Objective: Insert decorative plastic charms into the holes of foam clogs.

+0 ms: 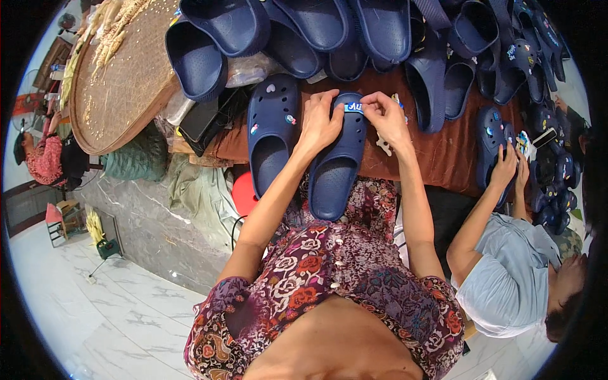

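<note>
Nearest to my view, the navy clog (335,168) sits under both hands, toe over the brown cloth (415,161), heel over the lap. The left hand (316,126) is closed on the clog's left edge, thumb on top; I cannot tell how its hidden fingers sit. The right hand (389,120) has thumb and forefinger pinched on a small blue charm (354,107) at the toe. Just left lies clog 2 (272,117), bearing 3 charms. Farther out, I see piled clogs (316,22) and a round woven tray (136,82).
</note>
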A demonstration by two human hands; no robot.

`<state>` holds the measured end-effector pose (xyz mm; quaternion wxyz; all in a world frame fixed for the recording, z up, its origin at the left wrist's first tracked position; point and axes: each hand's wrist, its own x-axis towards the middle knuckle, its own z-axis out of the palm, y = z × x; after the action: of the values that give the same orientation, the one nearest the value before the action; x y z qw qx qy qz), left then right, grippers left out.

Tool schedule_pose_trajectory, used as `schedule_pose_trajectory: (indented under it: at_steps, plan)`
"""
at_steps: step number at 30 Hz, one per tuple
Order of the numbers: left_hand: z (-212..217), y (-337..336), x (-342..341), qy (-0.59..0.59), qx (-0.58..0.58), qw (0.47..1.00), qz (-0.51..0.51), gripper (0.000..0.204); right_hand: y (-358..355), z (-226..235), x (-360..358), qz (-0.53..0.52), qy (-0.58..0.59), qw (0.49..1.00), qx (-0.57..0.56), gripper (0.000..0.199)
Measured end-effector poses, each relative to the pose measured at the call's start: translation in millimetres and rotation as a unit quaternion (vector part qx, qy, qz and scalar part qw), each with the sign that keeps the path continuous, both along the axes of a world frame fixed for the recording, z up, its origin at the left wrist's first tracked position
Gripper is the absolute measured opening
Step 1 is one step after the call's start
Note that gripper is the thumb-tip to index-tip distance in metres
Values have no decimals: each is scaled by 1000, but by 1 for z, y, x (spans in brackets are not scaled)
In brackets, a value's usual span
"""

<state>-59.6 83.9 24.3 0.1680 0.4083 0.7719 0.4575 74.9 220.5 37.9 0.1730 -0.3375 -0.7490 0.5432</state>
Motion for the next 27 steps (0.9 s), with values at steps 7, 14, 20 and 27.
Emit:
schedule_pose_trajectory:
  at_steps: [7,14,20,27]
  plan:
    - [-7,13,-6,-59,-80,995,19,54,4,-4,1,-8,-16,999,-32,17]
    - [-8,20,2,-10,-132,990,53,67,0,-8,2,-14,-10,999,-44,16]
    - [-12,24,0,-11,-129,990,61,63,-1,-14,2,-22,25,999,-31,24]
    - [-14,24,1,-6,-113,992,62,63,13,-29,1,14,18,990,-138,51]
